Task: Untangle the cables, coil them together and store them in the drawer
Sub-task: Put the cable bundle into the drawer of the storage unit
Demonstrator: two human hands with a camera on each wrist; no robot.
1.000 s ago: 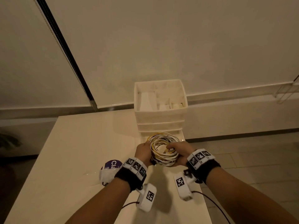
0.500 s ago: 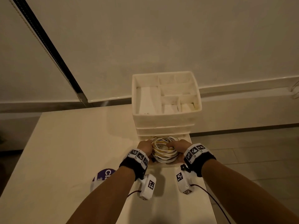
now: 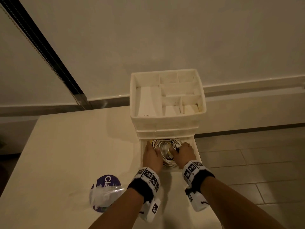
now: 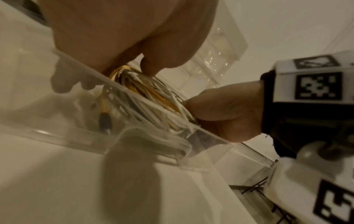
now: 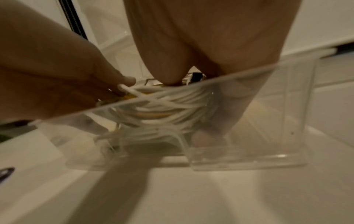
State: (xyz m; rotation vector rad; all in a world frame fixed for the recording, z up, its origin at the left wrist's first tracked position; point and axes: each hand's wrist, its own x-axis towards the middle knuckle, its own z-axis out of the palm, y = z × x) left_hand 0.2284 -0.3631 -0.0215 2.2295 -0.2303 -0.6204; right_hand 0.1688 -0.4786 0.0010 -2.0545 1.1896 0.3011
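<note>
A coil of white and yellow cables (image 3: pixel 165 149) sits low inside the pulled-out clear bottom drawer (image 3: pixel 196 147) of a small white drawer unit (image 3: pixel 166 123). My left hand (image 3: pixel 151 156) grips the coil's left side. My right hand (image 3: pixel 184 153) grips its right side. In the left wrist view the coil (image 4: pixel 153 100) lies behind the drawer's clear front wall (image 4: pixel 134 136), with a yellow plug end hanging inside. In the right wrist view the coil (image 5: pixel 168 106) is partly below the drawer rim, and my right fingers reach down beside it.
An open divided organiser tray (image 3: pixel 167 93) tops the drawer unit. A round purple-labelled object in clear wrap (image 3: pixel 105 190) lies on the white table (image 3: pixel 66 146) left of my left forearm. The table's right edge runs just past the drawer, with tiled floor beyond.
Both hands carried the coil forward and down, from above the table in front of the unit into the open bottom drawer. The view has moved closer.
</note>
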